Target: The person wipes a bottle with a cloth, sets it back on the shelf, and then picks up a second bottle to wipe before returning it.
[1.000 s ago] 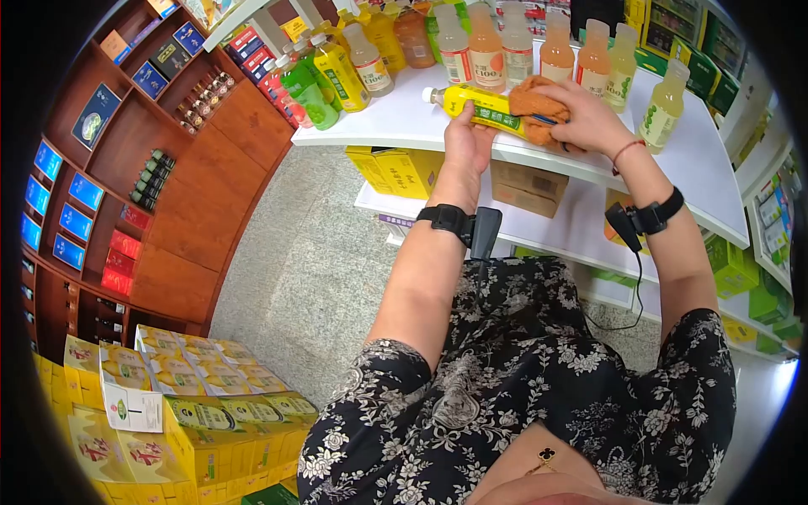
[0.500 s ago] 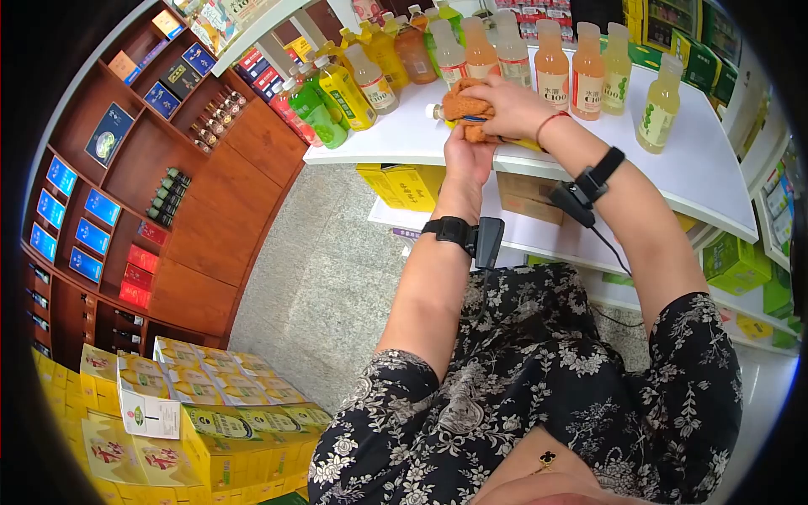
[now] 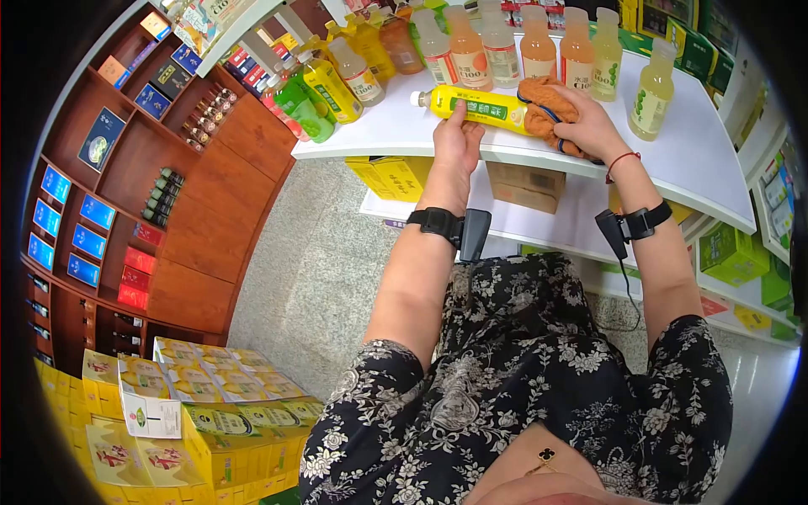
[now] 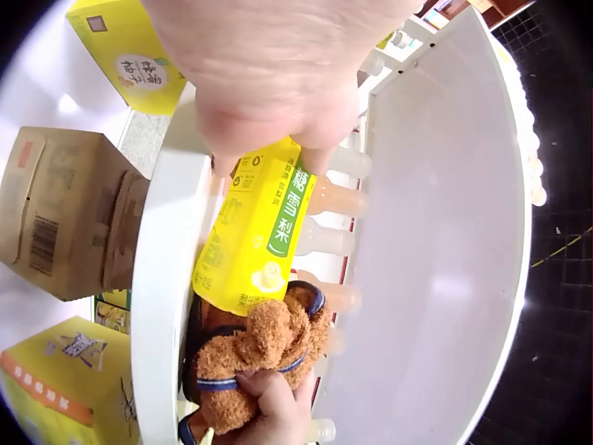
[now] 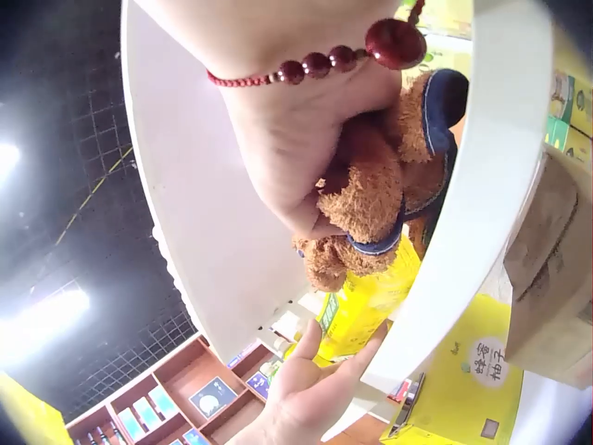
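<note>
A yellow drink bottle with a white cap lies sideways over the front of the white shelf, its cap toward the left. My left hand holds it from below near the cap end, thumb across the label. Around its base end is a brown terry cloth with dark blue trim, gripped bunched up by my right hand. In the left wrist view the cloth covers the bottle's base. The right wrist view shows the cloth under my curled right fingers.
Behind my hands stands a row of bottles, among them an orange one. A pale bottle stands apart at the right. Yellow and green bottles cluster at the left. Cartons sit on the shelf below; stacked yellow boxes are at lower left.
My right hand slid the cloth left along the bottle to near its cap, then back right to its base end. My left hand keeps its hold on the bottle.
</note>
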`<action>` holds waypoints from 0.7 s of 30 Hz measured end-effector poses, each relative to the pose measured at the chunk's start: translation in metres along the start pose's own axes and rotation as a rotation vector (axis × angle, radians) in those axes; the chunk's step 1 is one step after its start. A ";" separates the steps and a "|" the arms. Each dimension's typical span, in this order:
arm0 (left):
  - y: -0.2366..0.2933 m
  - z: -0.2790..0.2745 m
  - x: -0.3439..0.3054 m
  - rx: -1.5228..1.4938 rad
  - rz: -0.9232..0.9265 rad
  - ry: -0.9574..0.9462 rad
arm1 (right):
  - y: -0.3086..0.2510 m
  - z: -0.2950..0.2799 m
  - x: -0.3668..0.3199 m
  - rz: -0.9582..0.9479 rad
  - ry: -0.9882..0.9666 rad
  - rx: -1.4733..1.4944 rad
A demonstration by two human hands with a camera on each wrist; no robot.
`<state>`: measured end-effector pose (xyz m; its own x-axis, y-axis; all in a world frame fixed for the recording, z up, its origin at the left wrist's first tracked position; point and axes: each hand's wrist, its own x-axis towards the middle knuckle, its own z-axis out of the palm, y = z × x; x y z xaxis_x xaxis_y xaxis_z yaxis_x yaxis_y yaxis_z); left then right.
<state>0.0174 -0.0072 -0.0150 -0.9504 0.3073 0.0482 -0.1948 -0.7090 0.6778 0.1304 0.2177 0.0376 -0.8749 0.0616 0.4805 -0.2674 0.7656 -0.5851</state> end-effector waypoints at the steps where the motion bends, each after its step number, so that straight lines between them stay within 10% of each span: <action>1: 0.000 0.001 0.000 -0.004 0.003 0.025 | 0.005 0.003 0.000 -0.024 0.002 0.027; 12: 0.046 0.000 0.007 -0.114 0.041 0.120 | 0.017 0.015 -0.018 -0.054 0.055 0.141; 21: 0.125 -0.007 0.035 0.449 0.492 0.292 | 0.007 0.008 -0.021 -0.033 0.049 0.158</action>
<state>-0.0421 -0.0897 0.0663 -0.9404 -0.2070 0.2697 0.3307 -0.3732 0.8668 0.1436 0.2166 0.0184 -0.8449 0.0717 0.5300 -0.3595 0.6575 -0.6621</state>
